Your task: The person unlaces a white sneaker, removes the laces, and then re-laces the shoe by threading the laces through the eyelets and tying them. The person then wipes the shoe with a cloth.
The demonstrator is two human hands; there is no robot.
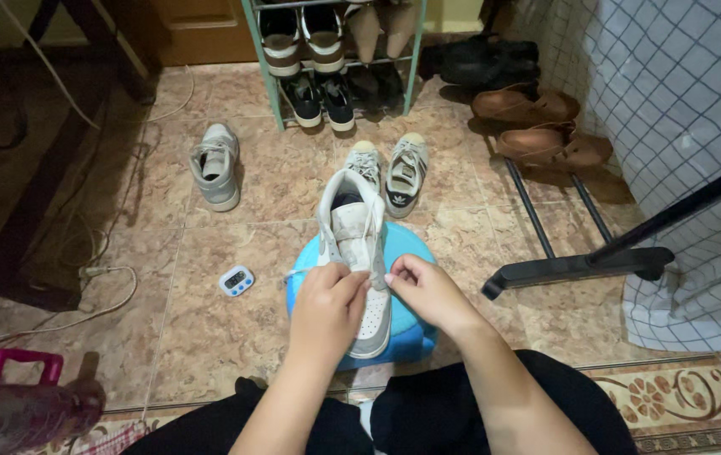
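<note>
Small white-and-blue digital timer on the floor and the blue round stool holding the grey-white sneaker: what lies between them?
Nothing: in the head view, only bare beige floor tile separates the small white-and-blue digital timer from the blue round stool.

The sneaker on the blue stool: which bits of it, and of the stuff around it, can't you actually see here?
Head view:
- Sneaker: the lower laces are covered by the left hand and right hand.
- Blue stool: its legs are hidden beneath the seat.
- Timer: display too small to make out.
- Pink bottle: cut off by the bottom-left edge.
- Shoe rack: upper shelves cut off by the top edge.
</note>
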